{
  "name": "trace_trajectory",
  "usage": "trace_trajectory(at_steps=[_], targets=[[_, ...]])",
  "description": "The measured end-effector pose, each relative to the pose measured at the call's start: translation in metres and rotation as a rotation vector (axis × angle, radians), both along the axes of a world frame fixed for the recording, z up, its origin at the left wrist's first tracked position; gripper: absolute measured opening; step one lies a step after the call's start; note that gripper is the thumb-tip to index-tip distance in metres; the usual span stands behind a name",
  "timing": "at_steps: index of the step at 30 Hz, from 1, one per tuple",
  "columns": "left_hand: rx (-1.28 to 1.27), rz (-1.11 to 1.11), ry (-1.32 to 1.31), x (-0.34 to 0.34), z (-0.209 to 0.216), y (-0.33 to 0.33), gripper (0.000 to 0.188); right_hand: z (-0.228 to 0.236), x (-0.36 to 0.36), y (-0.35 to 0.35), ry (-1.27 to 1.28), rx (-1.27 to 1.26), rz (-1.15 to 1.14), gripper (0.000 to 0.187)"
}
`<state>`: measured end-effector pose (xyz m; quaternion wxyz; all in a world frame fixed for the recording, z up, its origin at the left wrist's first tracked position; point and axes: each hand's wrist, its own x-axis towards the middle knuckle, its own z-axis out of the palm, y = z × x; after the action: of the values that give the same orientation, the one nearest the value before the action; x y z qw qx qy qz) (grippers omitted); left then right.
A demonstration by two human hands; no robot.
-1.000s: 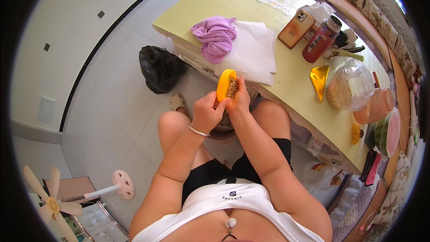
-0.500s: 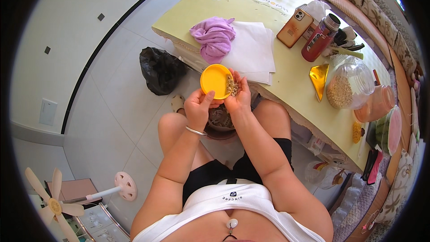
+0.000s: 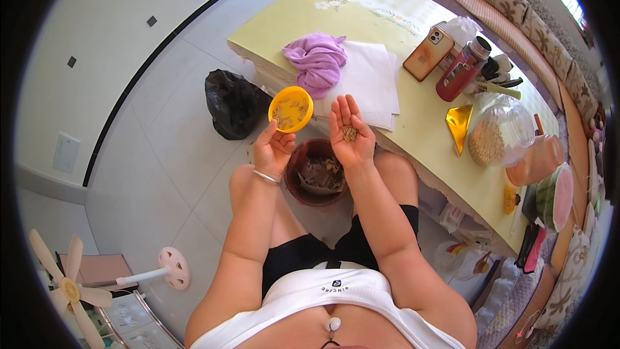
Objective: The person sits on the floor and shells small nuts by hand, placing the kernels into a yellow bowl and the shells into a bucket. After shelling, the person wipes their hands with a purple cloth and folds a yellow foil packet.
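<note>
My left hand (image 3: 274,152) grips a shallow round yellow dish (image 3: 310,107) by its near rim, thumb on the edge. Thin pale-brown bits are scattered across its bottom. To the right of it, my right hand (image 3: 356,145) is palm up with fingers stretched out and the thumb folded inward. A small heap of pale-brown pieces (image 3: 349,133) rests in that palm; their kind is too small to tell. Below and between both hands, a dark reddish-brown bin (image 3: 292,187) stands between my knees, with greyish debris inside.
A low table (image 3: 413,148) runs along the right, bearing a purple cloth (image 3: 316,64), white paper (image 3: 371,74), a phone (image 3: 427,55), a red flask (image 3: 462,71), a clear jar of pale grains (image 3: 487,142) and a cut watermelon (image 3: 549,200). A black bag (image 3: 234,106) sits on the floor; a fan (image 3: 70,289) stands lower left.
My hands have parted: the left has drawn the yellow dish left, the right has moved slightly right. The heap of pieces now lies in my right palm, and the bin shows more fully.
</note>
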<state>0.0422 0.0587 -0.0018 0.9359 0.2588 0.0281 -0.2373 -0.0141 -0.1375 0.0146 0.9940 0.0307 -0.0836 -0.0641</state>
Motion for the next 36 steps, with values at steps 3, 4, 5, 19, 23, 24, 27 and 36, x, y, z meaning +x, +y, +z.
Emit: trace_trajectory(at_steps=[3,4,5,19,23,24,27,36], targets=[[0.082,0.018,0.022,0.002,-0.002,0.000,0.023,0.022,-0.006,0.005,-0.026,-0.081,-0.002,0.039],[0.093,0.016,0.016,0.002,-0.001,-0.002,0.023,0.020,-0.008,0.001,-0.061,-0.048,0.041,0.040],[0.104,0.013,0.010,0.001,0.000,-0.003,0.023,0.019,-0.009,-0.002,-0.095,-0.015,0.084,0.040],[0.018,0.021,0.003,-0.007,-0.015,-0.025,0.025,0.230,-0.101,0.037,0.023,-0.442,0.342,0.062],[0.147,-0.173,-0.107,0.013,-0.033,-0.025,0.028,0.326,-0.182,0.062,-0.367,-0.514,0.511,0.081],[0.163,-0.072,-0.085,0.010,-0.029,-0.016,0.027,0.340,-0.194,0.066,-0.434,-0.550,0.547,0.087],[0.201,-0.052,-0.100,0.002,-0.009,-0.009,0.022,0.359,-0.225,0.069,-0.553,-0.606,0.594,0.107],[0.247,-0.200,-0.176,-0.022,-0.008,-0.032,0.015,0.333,-0.231,0.053,-0.474,-0.415,0.552,0.081]])
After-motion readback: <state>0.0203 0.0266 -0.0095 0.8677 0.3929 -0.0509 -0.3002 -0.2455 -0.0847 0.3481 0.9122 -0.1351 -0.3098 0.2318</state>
